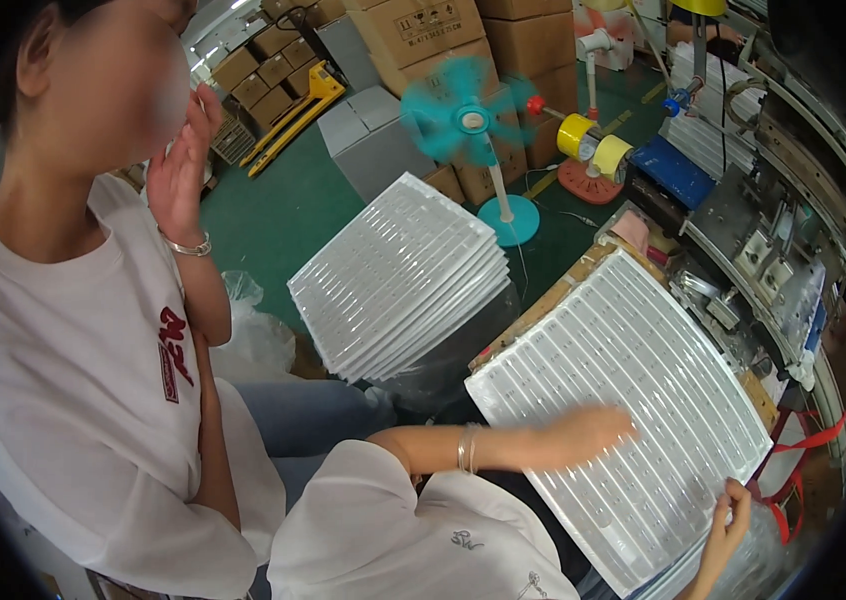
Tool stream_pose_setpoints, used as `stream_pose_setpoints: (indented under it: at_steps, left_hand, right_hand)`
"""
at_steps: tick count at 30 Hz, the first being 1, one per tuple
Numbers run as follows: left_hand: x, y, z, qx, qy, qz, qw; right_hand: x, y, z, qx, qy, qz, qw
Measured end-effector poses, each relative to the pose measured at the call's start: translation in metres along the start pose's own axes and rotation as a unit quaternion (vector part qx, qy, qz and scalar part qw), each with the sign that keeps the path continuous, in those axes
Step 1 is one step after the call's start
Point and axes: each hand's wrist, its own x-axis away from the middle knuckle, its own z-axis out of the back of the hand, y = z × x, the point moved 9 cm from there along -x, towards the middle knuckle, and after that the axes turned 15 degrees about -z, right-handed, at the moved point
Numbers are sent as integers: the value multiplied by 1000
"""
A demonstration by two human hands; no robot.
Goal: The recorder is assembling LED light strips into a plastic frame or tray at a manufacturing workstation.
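Note:
A large white panel (598,340) of long parallel strips dotted with small marks lies slanted in front of me, its surface glossy. Over its lower middle is my left hand (583,437), smeared by motion, so its fingers cannot be made out and contact with the strips is unclear. My right hand (728,520) is at the panel's right edge near the lower corner, fingers curled around that edge. Under this corner, the edges of more white sheets show. A stack of similar white panels (398,270) stands to the left, beyond my left arm.
Close on my left stands a person in a white shirt (93,400), one hand raised near the head. Behind are a teal fan (471,122), cardboard boxes (423,40) and a yellow pallet jack (293,115). Metal machinery (743,240) and a red strap (811,440) line the right.

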Motion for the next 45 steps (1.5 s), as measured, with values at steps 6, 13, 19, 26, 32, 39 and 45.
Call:
stream_pose_setpoints:
  at_steps: [6, 13, 19, 26, 32, 39, 45]
  left_hand:
    - [37, -120, 152, -118, 172, 241, 948]
    - [77, -183, 134, -21, 100, 324, 941]
    - [80, -196, 123, 154, 186, 392, 888]
    - [77, -201, 121, 118, 111, 393, 905]
    - [71, -205, 123, 77, 112, 367, 920]
    - [64, -205, 127, 68, 134, 345, 927]
    - [67, -207, 136, 48, 151, 329, 931]
  right_hand:
    - [2, 102, 61, -161, 92, -48, 981]
    - [16, 139, 40, -349, 122, -126, 921]
    - [37, 179, 21, -485, 123, -196, 844]
    - [40, 167, -15, -569, 46, -241, 785]
    - [41, 164, -15, -594, 101, -212, 769]
    - [48, 122, -14, -502, 161, -161, 834]
    - [45, 117, -24, -519, 97, -151, 836]
